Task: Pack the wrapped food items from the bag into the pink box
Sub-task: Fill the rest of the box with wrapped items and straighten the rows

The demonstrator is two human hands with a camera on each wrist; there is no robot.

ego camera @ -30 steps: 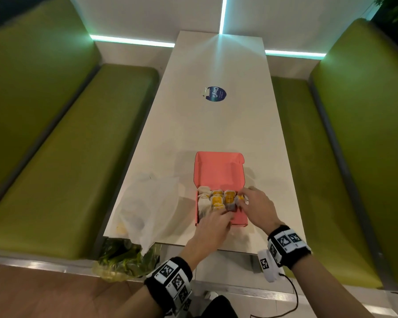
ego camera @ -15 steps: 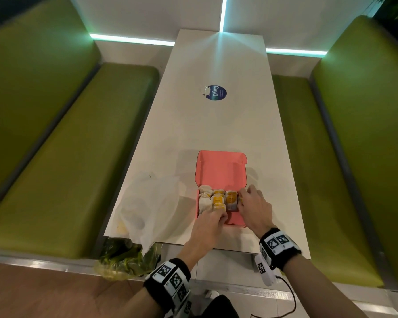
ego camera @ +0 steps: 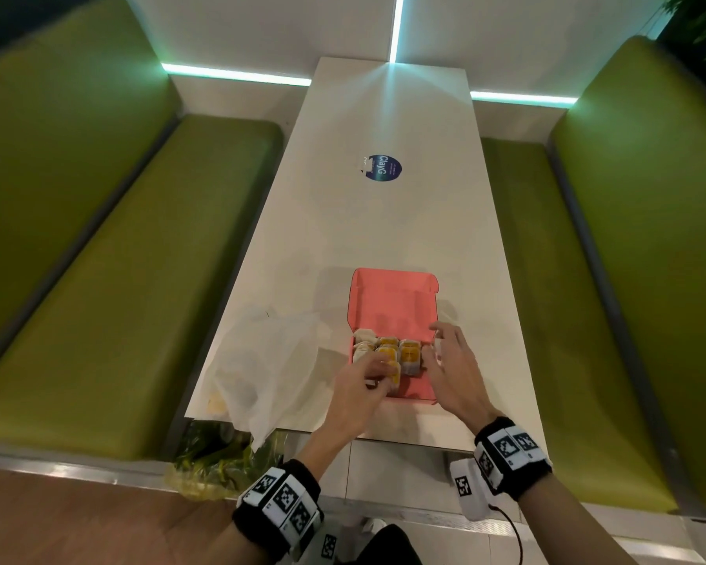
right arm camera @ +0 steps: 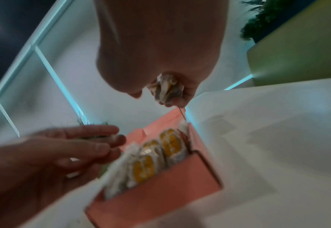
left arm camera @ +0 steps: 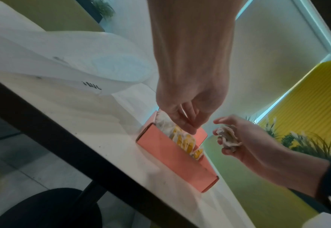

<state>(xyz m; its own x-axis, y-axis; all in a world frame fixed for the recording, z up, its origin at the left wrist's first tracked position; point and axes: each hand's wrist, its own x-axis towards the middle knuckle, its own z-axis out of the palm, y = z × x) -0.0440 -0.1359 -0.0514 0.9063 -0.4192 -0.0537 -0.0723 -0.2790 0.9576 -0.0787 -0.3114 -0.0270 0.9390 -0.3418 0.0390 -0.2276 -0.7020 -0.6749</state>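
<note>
While the box (ego camera: 392, 303) lay open on the surface (ego camera: 384, 222) with its lid flat on the far side, both hands worked over its near half. The left hand (ego camera: 353, 395) reached in from the box's near left corner, its fingers bent down onto the wrapped items (ego camera: 388, 354) packed there; in the left wrist view the fingertips (left arm camera: 188, 129) were pinched together at the wrappers, though whether they actually gripped one could not be told. The right hand (ego camera: 453, 373) was at the box's right wall, holding a crumpled wrapped item (left arm camera: 228, 137) against the palm with curled fingers, the forefinger and thumb spread wider. That item was above the box's right edge, not yet inside.

Inside the box the wrapped items stood in rows against the left wall and the middle, white paper with yellow patches showing, and filled the part nearer the lid hinge; the strip of floor along the box's near wall showed bare pink. The bag (ego camera: 270, 369), white and translucent, lay slumped just left of the box, with something yellowish dimly visible inside it. Far beyond the box, a round blue sticker (ego camera: 384, 170) sat on the surface.
</note>
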